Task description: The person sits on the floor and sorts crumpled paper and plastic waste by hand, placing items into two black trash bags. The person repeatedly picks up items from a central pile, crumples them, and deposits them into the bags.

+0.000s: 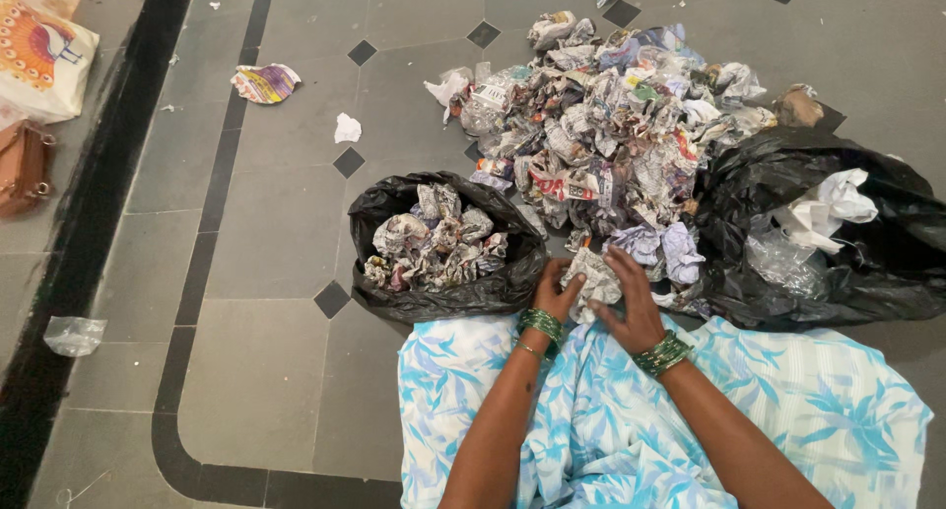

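Observation:
Both my hands press on one crumpled ball of newspaper (594, 275) just above my lap. My left hand (556, 294) cups its left side and my right hand (631, 302) covers its right side; green bangles ring both wrists. A large heap of crumpled newspaper and wrappers (606, 115) lies on the floor right behind the ball. To the left of my hands an open black plastic bag (394, 199) holds several crumpled paper balls (434, 241). Another black bag (867, 253) on the right holds white paper and clear plastic.
Grey tiled floor (276, 223) with black inlay lines. Loose scraps lie about: a coloured wrapper (264, 82), a white paper bit (346, 128), a clear plastic piece (74, 335). A printed cloth bag (39, 56) and a brown handbag (22, 166) rest at far left. My blue-and-white patterned garment (818, 391) covers the foreground.

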